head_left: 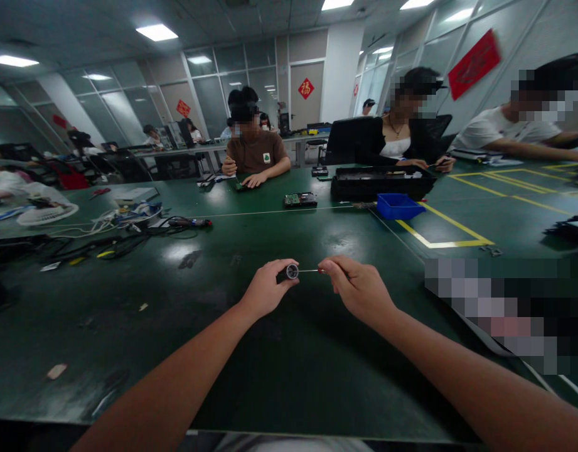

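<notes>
nearest to me, left of the grip and closer to the body, i see a small flat beige scrap (57, 371) on the dark green glossy tabletop (251, 389). at the grip itself, my left hand (275, 284) pinches a small round dark piece with a grey ringed end (292, 271) between thumb and fingers, the ringed end facing the camera. my right hand (352, 282) is closed around a thin silver-shafted tool with a red collar (309, 270); its shaft points left to the round piece's side, and i cannot tell whether it goes in. both pieces are held above the tabletop.

past the grip to the left lies a dark pen-shaped tool with a red end (192, 222), beside a tangle of white, blue and black cables (135, 215). straight beyond the grip is a flat metal drive with a green circuit board (300, 199). beyond and to the right sit a blue plastic bin (398, 206) and, just behind it, a long open black casing (383, 184). farther still, across from the grip, a co-worker in a brown shirt (258, 152) leans over a small green board (240, 186).
</notes>
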`<state>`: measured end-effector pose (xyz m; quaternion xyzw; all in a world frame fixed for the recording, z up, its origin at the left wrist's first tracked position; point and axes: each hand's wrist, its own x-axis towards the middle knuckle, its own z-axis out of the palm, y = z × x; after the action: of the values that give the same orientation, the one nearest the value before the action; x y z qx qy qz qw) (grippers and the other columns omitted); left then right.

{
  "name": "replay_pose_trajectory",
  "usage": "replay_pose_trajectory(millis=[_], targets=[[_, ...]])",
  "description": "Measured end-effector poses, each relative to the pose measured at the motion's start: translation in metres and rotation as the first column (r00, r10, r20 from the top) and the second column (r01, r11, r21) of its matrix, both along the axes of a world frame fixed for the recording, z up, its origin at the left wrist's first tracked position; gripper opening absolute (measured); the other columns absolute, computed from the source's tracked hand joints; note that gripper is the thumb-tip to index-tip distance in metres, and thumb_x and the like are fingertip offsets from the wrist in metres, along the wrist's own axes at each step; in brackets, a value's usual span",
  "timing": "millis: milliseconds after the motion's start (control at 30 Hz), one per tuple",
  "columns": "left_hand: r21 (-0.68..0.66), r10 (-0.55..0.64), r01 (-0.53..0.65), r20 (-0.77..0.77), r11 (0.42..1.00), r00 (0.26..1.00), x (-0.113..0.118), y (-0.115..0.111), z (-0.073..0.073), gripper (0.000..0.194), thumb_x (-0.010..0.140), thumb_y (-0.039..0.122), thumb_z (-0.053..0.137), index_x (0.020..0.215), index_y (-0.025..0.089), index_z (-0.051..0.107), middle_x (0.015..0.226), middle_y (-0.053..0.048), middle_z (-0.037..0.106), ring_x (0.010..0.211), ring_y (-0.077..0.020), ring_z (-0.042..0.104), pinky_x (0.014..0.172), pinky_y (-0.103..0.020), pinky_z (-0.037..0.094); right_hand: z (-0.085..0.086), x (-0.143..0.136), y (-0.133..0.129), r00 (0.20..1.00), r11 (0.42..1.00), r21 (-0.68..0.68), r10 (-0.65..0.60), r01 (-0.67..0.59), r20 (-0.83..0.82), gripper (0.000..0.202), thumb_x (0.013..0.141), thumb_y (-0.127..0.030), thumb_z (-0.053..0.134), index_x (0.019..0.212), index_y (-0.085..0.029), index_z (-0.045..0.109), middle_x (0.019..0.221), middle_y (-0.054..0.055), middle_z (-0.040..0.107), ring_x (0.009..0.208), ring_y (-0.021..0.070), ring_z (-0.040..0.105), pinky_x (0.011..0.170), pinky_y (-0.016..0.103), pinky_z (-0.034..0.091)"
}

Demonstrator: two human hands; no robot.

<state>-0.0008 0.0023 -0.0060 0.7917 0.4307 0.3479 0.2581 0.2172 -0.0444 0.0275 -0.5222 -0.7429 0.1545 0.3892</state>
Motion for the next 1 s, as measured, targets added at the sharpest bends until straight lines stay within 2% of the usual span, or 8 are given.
replay_pose_trajectory(millis=[200, 333, 467, 633, 700, 833, 933, 1000], targets=[[0.007, 0.014, -0.014, -0.013, 1.000, 1.000, 0.0005, -0.0019, 0.0031, 0.031, 0.085, 0.018, 0.071, 0.115, 0.025, 0.067, 0.118, -0.003, 0.069, 0.113, -0.0225, 0.061, 0.102, -0.040, 0.044, -0.0016, -0.0042, -0.0020, 1.000, 1.000, 0.016, -0.003, 0.003, 0.026, 0.030, 0.098, -0.034, 0.047, 0.120, -0.021, 0.063, 0.077, 0.002, 0.070, 0.061, 0.0174, 0.063, 0.057, 0.029, 0.045], [0.022, 0.029, -0.028, -0.048, 0.999, 0.998, -0.0006, -0.0023, 0.0053, 0.033, 0.085, 0.020, 0.072, 0.117, 0.026, 0.066, 0.117, -0.002, 0.069, 0.111, -0.0227, 0.061, 0.101, -0.041, 0.044, -0.0002, -0.0047, -0.0033, 0.999, 0.999, 0.039, 0.028, -0.030, 0.033, 0.023, 0.098, -0.029, 0.046, 0.108, -0.021, 0.066, 0.090, 0.005, 0.072, 0.078, 0.0196, 0.067, 0.067, 0.031, 0.048], [0.021, 0.032, -0.030, -0.076, 0.999, 0.997, -0.0002, -0.0038, 0.0080, 0.033, 0.085, 0.020, 0.072, 0.117, 0.026, 0.066, 0.116, -0.002, 0.069, 0.109, -0.0228, 0.061, 0.101, -0.042, 0.043, -0.0004, -0.0038, -0.0010, 0.999, 1.000, -0.001, -0.007, 0.007, 0.051, 0.034, 0.101, -0.039, 0.041, 0.094, -0.023, 0.070, 0.070, 0.000, 0.067, 0.060, 0.0165, 0.062, 0.057, 0.029, 0.042], [0.010, 0.033, -0.032, -0.113, 0.999, 0.993, 0.0014, -0.0051, 0.0083, 0.032, 0.085, 0.022, 0.072, 0.117, 0.027, 0.066, 0.116, -0.003, 0.069, 0.110, -0.0248, 0.061, 0.107, -0.048, 0.039, -0.0033, -0.0051, -0.0005, 0.999, 0.999, -0.017, -0.040, 0.041, 0.022, 0.031, 0.098, -0.038, 0.048, 0.120, -0.022, 0.063, 0.076, 0.001, 0.070, 0.056, 0.0163, 0.059, 0.053, 0.029, 0.042], [0.012, 0.032, -0.031, -0.110, 0.999, 0.993, 0.0015, -0.0051, 0.0078, 0.033, 0.086, 0.024, 0.071, 0.119, 0.027, 0.066, 0.116, -0.002, 0.069, 0.110, -0.0248, 0.061, 0.108, -0.049, 0.038, -0.0029, -0.0053, -0.0018, 1.000, 1.000, -0.008, -0.027, 0.027, 0.008, 0.032, 0.097, -0.035, 0.050, 0.125, -0.021, 0.058, 0.077, 0.001, 0.069, 0.062, 0.0175, 0.062, 0.057, 0.030, 0.045], [0.006, 0.045, -0.045, -0.109, 0.999, 0.993, 0.0013, -0.0053, 0.0079, 0.034, 0.086, 0.023, 0.072, 0.119, 0.027, 0.066, 0.117, -0.003, 0.069, 0.111, -0.0248, 0.060, 0.109, -0.051, 0.037, 0.0000, -0.0045, -0.0037, 1.000, 1.000, -0.011, 0.004, -0.004, 0.008, 0.025, 0.097, -0.034, 0.048, 0.115, -0.022, 0.061, 0.084, 0.003, 0.070, 0.074, 0.0194, 0.066, 0.064, 0.031, 0.047], [0.009, 0.050, -0.049, -0.104, 0.999, 0.993, 0.0013, -0.0053, 0.0086, 0.034, 0.085, 0.022, 0.072, 0.119, 0.026, 0.066, 0.118, -0.003, 0.069, 0.112, -0.0249, 0.060, 0.110, -0.051, 0.036, 0.0016, -0.0049, -0.0041, 0.999, 0.999, -0.045, -0.001, 0.003, 0.035, 0.032, 0.102, -0.038, 0.037, 0.104, -0.022, 0.064, 0.082, 0.003, 0.071, 0.064, 0.0175, 0.063, 0.058, 0.030, 0.043], [0.010, 0.053, -0.052, -0.105, 0.999, 0.993, 0.0011, -0.0051, 0.0089, 0.034, 0.085, 0.022, 0.072, 0.118, 0.026, 0.066, 0.119, -0.004, 0.069, 0.113, -0.0251, 0.060, 0.110, -0.051, 0.037, 0.0019, -0.0061, -0.0050, 1.000, 0.998, -0.057, -0.007, 0.009, 0.029, 0.031, 0.102, -0.036, 0.036, 0.109, -0.022, 0.062, 0.081, 0.003, 0.071, 0.058, 0.0159, 0.059, 0.055, 0.030, 0.040]])
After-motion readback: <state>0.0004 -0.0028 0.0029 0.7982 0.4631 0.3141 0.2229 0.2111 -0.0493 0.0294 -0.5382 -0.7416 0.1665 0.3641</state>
